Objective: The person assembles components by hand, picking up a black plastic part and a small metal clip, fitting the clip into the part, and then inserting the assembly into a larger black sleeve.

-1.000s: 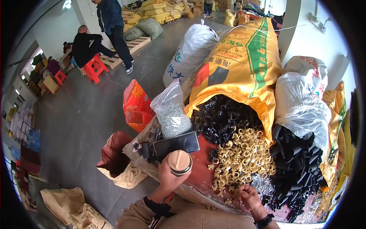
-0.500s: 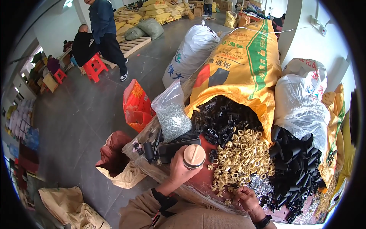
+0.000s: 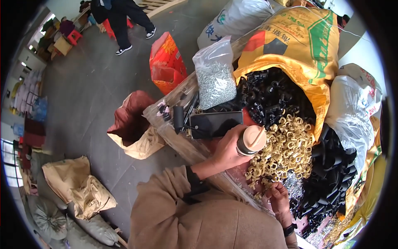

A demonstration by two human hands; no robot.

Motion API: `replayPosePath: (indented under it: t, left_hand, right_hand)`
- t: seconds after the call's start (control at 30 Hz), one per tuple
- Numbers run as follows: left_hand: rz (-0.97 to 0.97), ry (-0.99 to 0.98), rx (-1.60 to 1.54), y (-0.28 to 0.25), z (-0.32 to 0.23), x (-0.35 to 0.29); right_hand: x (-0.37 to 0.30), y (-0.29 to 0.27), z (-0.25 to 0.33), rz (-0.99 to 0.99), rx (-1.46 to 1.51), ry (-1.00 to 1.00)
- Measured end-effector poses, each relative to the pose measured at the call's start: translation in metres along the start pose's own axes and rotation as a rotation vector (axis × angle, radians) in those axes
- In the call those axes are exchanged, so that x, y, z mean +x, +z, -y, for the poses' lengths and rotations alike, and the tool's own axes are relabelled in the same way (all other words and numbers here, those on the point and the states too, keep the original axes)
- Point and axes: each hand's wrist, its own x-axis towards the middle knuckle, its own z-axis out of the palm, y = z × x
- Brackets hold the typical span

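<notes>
Beige capped the tumbler (image 3: 252, 140) that the left hand (image 3: 229, 146) held, its fingers wrapped around the dark body, above the reddish counter (image 3: 237, 172). To the right of that hand spread a heap of gold-coloured buckle-like fittings (image 3: 292, 145), and at the heap's near edge was the right hand (image 3: 277, 197), thumb and fingertips drawn close together; whether they pinched a piece could not be told. Just beyond the left hand lay a dark smartphone (image 3: 215, 125), with a black cylinder (image 3: 178, 117) at its left and a clear bag of silvery screws (image 3: 214, 85) farther on. Black plastic parts (image 3: 269, 93) filled the mouth of an orange woven sack (image 3: 298, 52) beyond both hands, touching the gold fittings. Small silvery pieces (image 3: 294, 186) lay just beside the right hand, and farther right was a pile of black strips (image 3: 331, 170). Well to the left of the left hand, an open brown sack (image 3: 145, 143) stood on the floor (image 3: 89, 110), a red bag (image 3: 167, 64) beyond it.
</notes>
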Motion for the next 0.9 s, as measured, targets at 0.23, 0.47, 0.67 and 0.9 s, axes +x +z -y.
replayPosePath:
  t: [0.23, 0.47, 0.67, 0.9]
  left_hand:
    - [0.063, -0.019, 0.032, 0.004, 0.008, 0.002]
    - [0.180, -0.028, 0.170, -0.010, 0.002, 0.001]
    - [0.342, 0.051, 0.867, -0.081, 0.006, 0.008]
    - [0.443, -0.029, 0.990, -0.077, 0.019, 0.021]
  right_hand:
    - [0.000, 0.005, -0.004, 0.007, -0.057, -0.018]
    - [-0.001, -0.005, -0.009, -0.011, -0.043, -0.003]
    - [-0.003, -0.007, -0.006, -0.010, -0.054, 0.017]
    - [-0.002, -0.005, -0.009, 0.009, -0.017, 0.026]
